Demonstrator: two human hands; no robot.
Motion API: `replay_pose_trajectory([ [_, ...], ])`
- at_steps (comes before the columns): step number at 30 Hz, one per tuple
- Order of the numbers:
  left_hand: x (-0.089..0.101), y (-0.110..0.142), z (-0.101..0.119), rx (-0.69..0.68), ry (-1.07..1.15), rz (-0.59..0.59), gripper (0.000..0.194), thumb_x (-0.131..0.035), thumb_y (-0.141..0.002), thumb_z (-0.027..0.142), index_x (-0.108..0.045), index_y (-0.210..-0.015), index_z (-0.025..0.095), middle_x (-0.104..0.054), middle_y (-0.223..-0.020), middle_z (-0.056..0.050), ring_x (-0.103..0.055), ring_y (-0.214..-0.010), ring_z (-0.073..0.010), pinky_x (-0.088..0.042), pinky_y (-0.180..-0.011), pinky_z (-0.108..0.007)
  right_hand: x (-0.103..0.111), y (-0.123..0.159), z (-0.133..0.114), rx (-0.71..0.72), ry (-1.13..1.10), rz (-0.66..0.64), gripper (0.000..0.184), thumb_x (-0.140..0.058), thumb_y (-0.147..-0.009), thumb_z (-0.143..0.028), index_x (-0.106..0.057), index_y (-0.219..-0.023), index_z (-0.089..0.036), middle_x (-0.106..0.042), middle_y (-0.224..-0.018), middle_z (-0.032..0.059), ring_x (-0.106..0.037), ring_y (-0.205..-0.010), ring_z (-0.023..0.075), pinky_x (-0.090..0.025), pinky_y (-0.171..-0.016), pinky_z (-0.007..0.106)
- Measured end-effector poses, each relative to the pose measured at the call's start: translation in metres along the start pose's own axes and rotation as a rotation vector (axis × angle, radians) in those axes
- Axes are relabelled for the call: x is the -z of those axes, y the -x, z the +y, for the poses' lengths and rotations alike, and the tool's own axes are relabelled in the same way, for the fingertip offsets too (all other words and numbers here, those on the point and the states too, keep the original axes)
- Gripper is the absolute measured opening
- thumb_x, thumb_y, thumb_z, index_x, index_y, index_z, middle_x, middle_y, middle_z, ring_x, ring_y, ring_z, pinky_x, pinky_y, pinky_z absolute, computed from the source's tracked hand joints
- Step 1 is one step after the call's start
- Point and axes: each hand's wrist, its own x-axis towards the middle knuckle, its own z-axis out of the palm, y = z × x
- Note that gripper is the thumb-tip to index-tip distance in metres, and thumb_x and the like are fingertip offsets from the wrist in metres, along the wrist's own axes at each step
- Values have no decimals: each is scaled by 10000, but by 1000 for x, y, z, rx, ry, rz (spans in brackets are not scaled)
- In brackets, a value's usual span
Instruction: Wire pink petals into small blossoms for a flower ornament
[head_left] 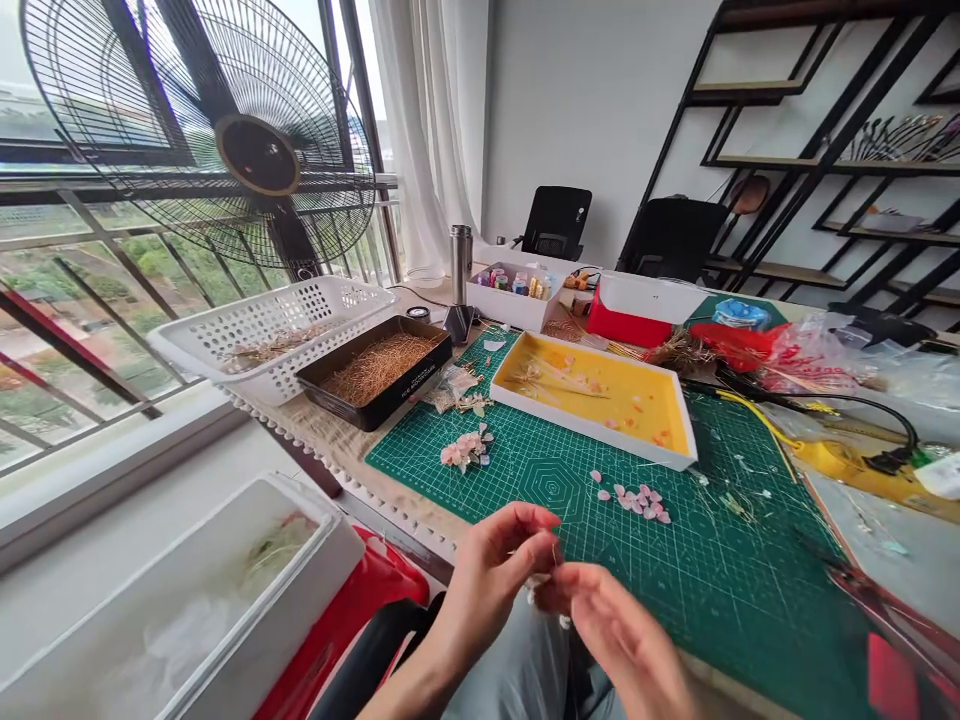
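My left hand and my right hand are close together above my lap, at the near edge of the green cutting mat. Pinched between their fingertips is a small pale petal piece on a thin wire, partly hidden by my fingers. Several loose pink petals lie on the mat just beyond my right hand. A cluster of pink petal flowers lies further left on the mat.
A white-rimmed yellow tray with petals and stems stands on the mat. Left of it are a black tray of dry fibres and a white perforated basket. A white foam box sits low left; a standing fan fills the upper left.
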Motion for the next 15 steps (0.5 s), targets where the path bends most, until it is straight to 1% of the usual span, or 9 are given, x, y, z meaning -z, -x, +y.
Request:
replay_pose_trajectory([
  [1,1,2,-2,-8,-34,-1,256,-675,-829,373,-635,-915,135,-594,-779,-9,-539,-695,-103,-427,-666,-218,-8,-6,1,-62,-140,-26,315,-582,-893,-516,-646,-941,-212,-669,-761,23,-652,-729,166,-548,-760,288],
  [2,3,3,-5,-14,-58,-3,248,-668,-834,372,-636,-895,134,-594,-771,-7,-533,-684,-99,-425,-663,-217,-16,-10,3,-123,-257,-31,333,-606,-870,-537,-624,-892,-205,-598,-661,-15,-577,-593,125,-534,-635,248],
  [3,5,5,-6,-12,-69,-9,246,-664,-836,374,-632,-881,134,-593,-762,-5,-528,-672,-96,-424,-658,-217,-22,-12,6,-180,-340,-26,360,-635,-840,-561,-600,-857,-202,-500,-586,-57,-459,-487,85,-468,-502,197],
  [4,6,7,-8,-4,-70,-19,253,-661,-836,382,-624,-877,135,-593,-753,-3,-527,-662,-96,-425,-653,-218,-27,-11,9,-228,-386,-11,394,-663,-805,-585,-580,-840,-202,-406,-551,-89,-334,-434,58,-363,-406,156],
  [6,7,10,-10,27,-70,-51,284,-653,-836,412,-608,-877,135,-595,-742,-6,-531,-652,-100,-430,-640,-222,-31,-4,12,-284,-379,29,454,-694,-752,-626,-561,-831,-200,-300,-551,-114,-190,-435,39,-187,-359,124],
  [9,3,15,-13,53,-91,-105,336,-650,-828,457,-597,-854,126,-574,-724,-7,-519,-635,-97,-430,-605,-215,-29,12,12,-266,-264,68,477,-664,-757,-657,-561,-800,-194,-289,-553,-104,-191,-450,42,-140,-377,133],
  [12,-3,18,-14,93,-64,-156,376,-658,-808,495,-584,-832,127,-547,-717,8,-458,-539,-59,-385,-505,-185,-20,25,12,-255,-187,71,467,-603,-802,-661,-584,-804,-194,-297,-553,-92,-222,-444,50,-165,-379,143],
  [14,-4,19,-12,164,-13,-206,390,-677,-784,505,-576,-823,131,-556,-724,10,-425,-491,-39,-348,-443,-167,-12,31,17,-167,-77,106,417,-553,-863,-609,-614,-804,-200,-371,-550,-70,-324,-441,65,-269,-386,149],
  [15,-3,19,-12,203,10,-231,389,-693,-770,499,-576,-819,131,-562,-726,8,-425,-484,-36,-345,-429,-160,-8,33,21,-57,24,156,365,-537,-896,-551,-634,-818,-208,-458,-584,-43,-433,-479,85,-359,-423,160],
])
